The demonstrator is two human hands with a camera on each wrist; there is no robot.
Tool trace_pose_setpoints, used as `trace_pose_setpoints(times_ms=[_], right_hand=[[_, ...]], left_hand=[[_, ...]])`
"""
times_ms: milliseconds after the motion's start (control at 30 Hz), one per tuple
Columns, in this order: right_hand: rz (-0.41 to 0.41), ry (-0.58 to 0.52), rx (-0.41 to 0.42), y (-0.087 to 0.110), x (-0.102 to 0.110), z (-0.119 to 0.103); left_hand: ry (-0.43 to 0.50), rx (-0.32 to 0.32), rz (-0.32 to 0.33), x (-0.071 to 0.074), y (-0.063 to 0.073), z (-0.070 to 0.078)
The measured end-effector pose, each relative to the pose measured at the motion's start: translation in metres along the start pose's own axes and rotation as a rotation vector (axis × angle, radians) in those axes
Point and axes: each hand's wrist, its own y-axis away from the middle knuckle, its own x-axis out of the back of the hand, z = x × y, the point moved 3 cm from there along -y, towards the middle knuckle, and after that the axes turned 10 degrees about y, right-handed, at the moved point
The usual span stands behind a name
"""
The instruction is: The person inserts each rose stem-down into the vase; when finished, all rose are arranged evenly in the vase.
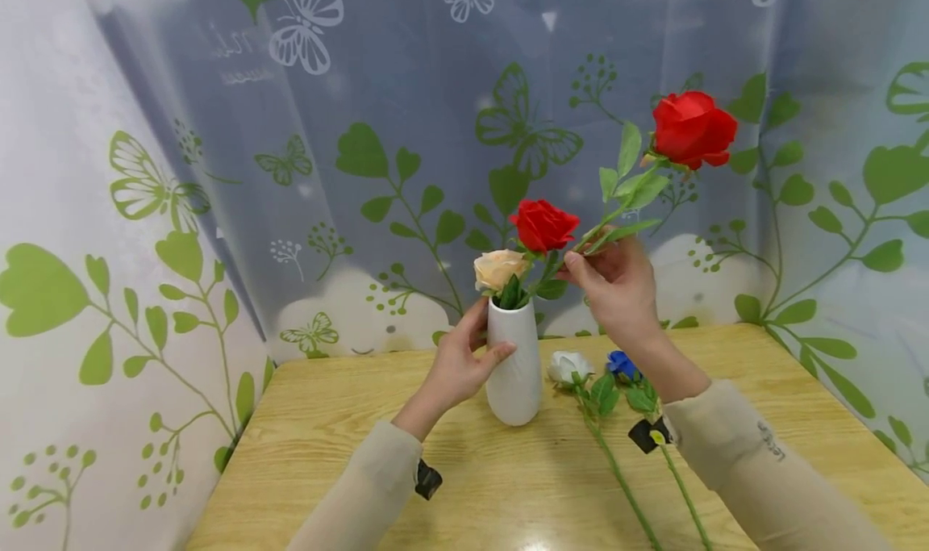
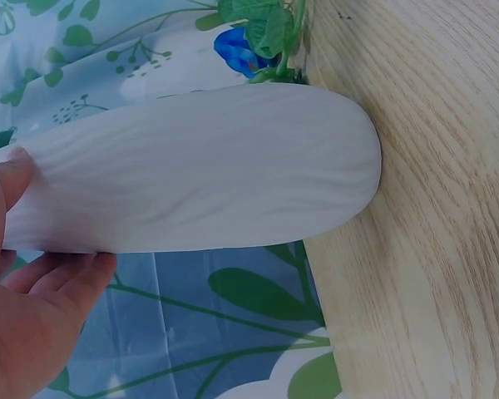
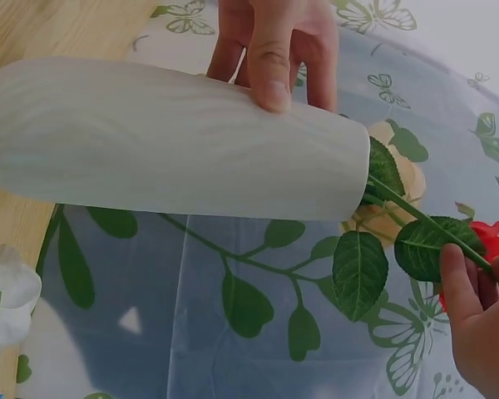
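Note:
A white vase [image 1: 514,373] stands upright on the table, gripped near its top by my left hand [image 1: 464,361], thumb across the front. A cream rose [image 1: 499,270] and a red rose [image 1: 544,226] rise from its mouth. My right hand [image 1: 617,281] pinches the green stem of a second red rose [image 1: 694,130], whose bloom leans up and to the right. In the right wrist view that stem [image 3: 432,223] slants from the right fingers down into the vase mouth. The left wrist view has the left thumb and fingers on opposite sides of the vase [image 2: 208,170].
A white rose [image 1: 569,368] and a blue rose [image 1: 622,364] lie on the wooden table [image 1: 348,454] right of the vase, stems toward the front edge. Behind the table hangs a curtain [image 1: 406,75] printed with leaves and butterflies.

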Motion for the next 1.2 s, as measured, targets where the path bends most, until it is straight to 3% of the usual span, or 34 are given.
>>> trace_pose_setpoints(times_ms=[167, 600, 867, 1033, 1200], right_hand=[[-0.073, 0.102, 0.056, 0.004, -0.011, -0.001], [-0.172, 0.312, -0.109, 0.018, -0.028, 0.017], [-0.168, 0.438, -0.040, 0.020, -0.039, 0.024], [-0.150, 0.436, -0.035, 0.022, -0.042, 0.023], [-0.142, 0.394, -0.134, 0.021, -0.038, 0.021]], left_hand=[[-0.002, -0.002, 0.005, 0.001, 0.001, 0.001], [-0.001, -0.017, -0.004, 0.000, 0.001, -0.002], [-0.002, -0.024, 0.008, 0.001, 0.000, 0.000], [-0.006, -0.016, 0.003, 0.000, 0.000, 0.000], [-0.011, -0.018, 0.000, 0.000, 0.000, 0.000]])
